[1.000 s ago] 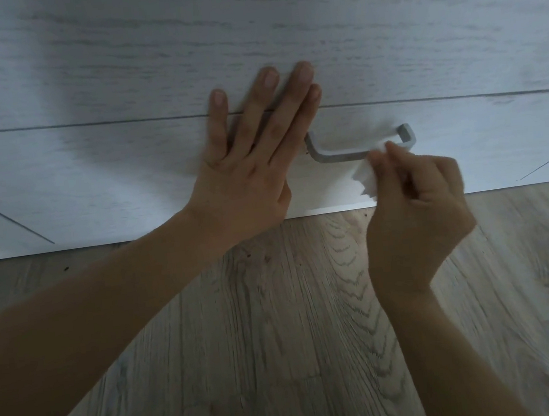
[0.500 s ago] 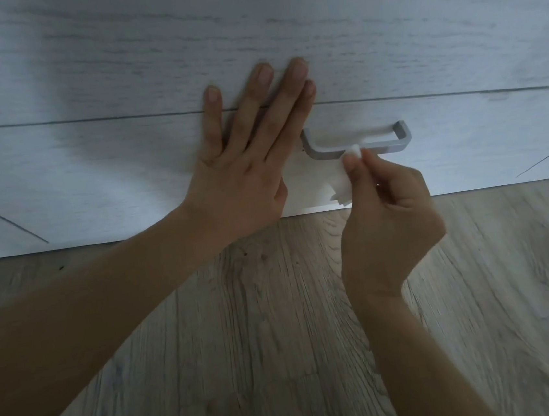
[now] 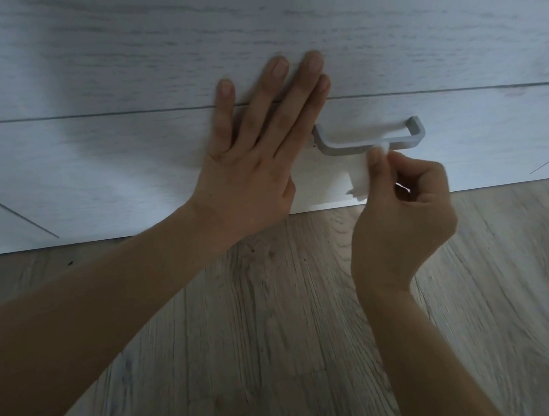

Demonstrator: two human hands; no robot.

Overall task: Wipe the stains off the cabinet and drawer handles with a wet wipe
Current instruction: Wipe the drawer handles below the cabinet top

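Wiping: right hand (image 3: 402,214) is pinching wet wipe (image 3: 361,178) against drawer handle (image 3: 361,146) bar, grip closed on it.
Bracing: left hand (image 3: 254,162) is lying flat, grip open and empty, on drawer front (image 3: 92,166).

the cabinet (image 3: 148,51) is white with thin grey wood lines running sideways, and a dark line crosses it between its parts. the handle (image 3: 361,146) is plain grey. the wipe (image 3: 360,178) is white with no pattern. the floor (image 3: 280,342) is grey-brown wood with wavy dark grain and a few small dark knots.
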